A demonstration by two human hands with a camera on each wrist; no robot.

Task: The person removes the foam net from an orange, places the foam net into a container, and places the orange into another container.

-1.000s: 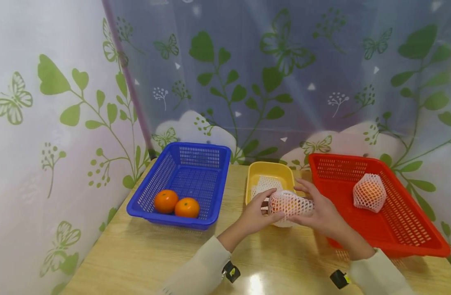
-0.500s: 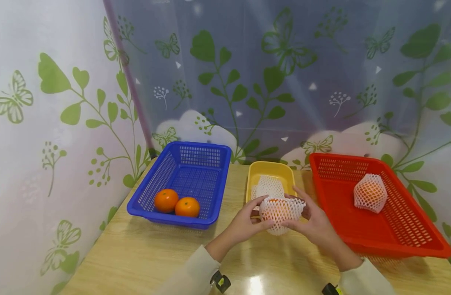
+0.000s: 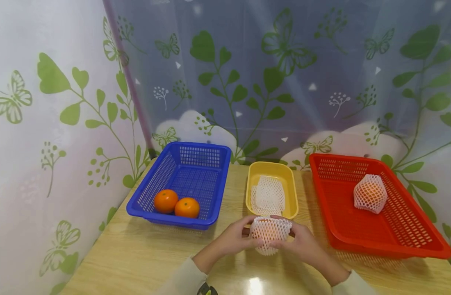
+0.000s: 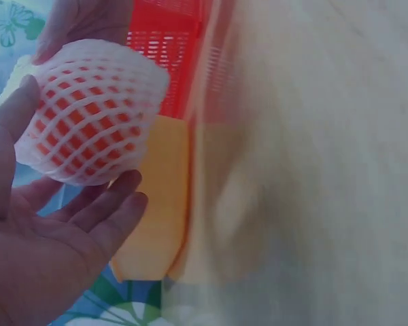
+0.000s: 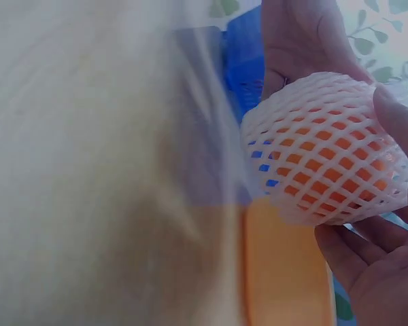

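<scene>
Orange-coloured round fruit [image 4: 88, 129], single item, is sitting inside a white foam-mesh sleeve [image 3: 270, 237], the mesh surrounding it and a sliver of peel showing at the upper edge. Location: both hands are holding it at the near side of a shallow yellow plastic tray with rounded corners [image 3: 251, 174], above or on a pale wood-grain desk [image 3: 118, 254]; whether it is touching the surface cannot be told. Left hand [image 3: 234, 237]: its fingers [image 4: 115, 204] are gripping the left side of the sleeved fruit, thumb lying toward the wearer. Right hand [image 3: 303, 243]: its fingers [image 5: 343, 251] are gripping the opposite side, thumb likewise lying toward the wearer. Cream fabric cuffs [image 3: 188, 274] are covering both forearms. Yellow tray is holding flat white foam-mesh sleeves [image 3: 269, 196], lying overlapped, count unclear. Blue rectangular perforated plastic basket [image 3: 197, 180], standing left of the tray, is containing two bare glossy orange fruits [image 3: 187, 207], lying side by side in its near left part. Red rectangular perforated plastic basket [image 3: 347, 217], standing right of the tray, is containing one orange fruit in white mesh [image 3: 370, 193], resting near its right wall. Leaf-and-butterfly printed curtain [image 3: 244, 106] is hanging behind the desk.
</scene>
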